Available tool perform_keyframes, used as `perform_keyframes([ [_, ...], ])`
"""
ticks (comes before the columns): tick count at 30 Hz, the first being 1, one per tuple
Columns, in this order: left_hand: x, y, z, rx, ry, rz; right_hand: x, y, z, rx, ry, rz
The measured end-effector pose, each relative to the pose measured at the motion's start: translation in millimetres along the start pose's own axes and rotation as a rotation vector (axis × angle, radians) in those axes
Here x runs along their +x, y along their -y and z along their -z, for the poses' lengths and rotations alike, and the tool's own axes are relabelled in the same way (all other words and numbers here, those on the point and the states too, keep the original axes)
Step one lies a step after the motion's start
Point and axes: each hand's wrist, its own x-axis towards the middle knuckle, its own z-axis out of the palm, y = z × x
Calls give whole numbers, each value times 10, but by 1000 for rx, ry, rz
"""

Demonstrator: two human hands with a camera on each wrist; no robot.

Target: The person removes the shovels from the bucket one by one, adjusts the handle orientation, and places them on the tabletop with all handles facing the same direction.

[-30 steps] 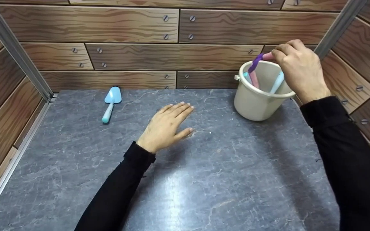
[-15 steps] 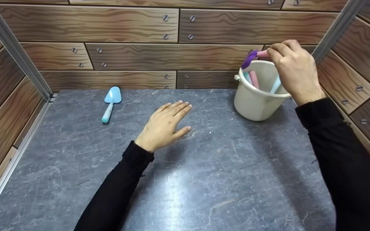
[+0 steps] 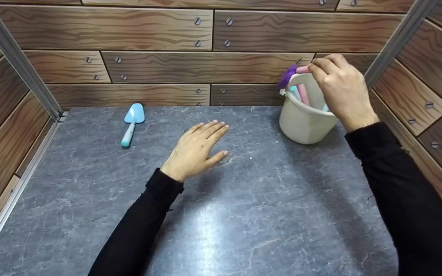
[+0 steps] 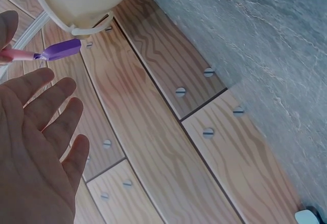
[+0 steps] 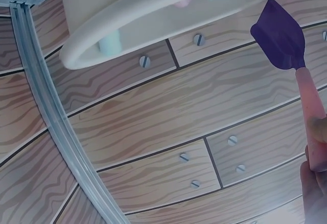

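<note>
My right hand [image 3: 342, 90] pinches the pink handle of a small toy shovel [image 5: 281, 37] with a purple scoop-shaped blade. It holds the shovel above the rim of a cream bucket [image 3: 305, 124], the blade overlapping the rim's far left side in the head view. Inside the bucket stand a pink handle [image 3: 302, 94] and light blue handles [image 3: 294, 92]; what they belong to is hidden by the wall. My left hand [image 3: 194, 151] is over the middle of the table with fingers straight, thumb apart, holding nothing. A light blue trowel [image 3: 134, 114] lies at the back left.
The grey marbled table [image 3: 244, 214] meets a wood-patterned back wall [image 3: 155, 67]. Similar panels stand at both sides, with metal posts [image 3: 391, 36] at the corners. The bucket stands at the back right, close to the walls.
My right hand has moved left with the shovel, bringing its purple blade from over the bucket's opening to past the left rim. The left hand has barely shifted.
</note>
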Motion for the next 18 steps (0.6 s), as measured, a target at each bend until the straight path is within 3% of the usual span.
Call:
perform_keyframes([
  [18, -12, 20, -7, -26, -9, 12, -116, 169, -144, -22, -5, 77],
])
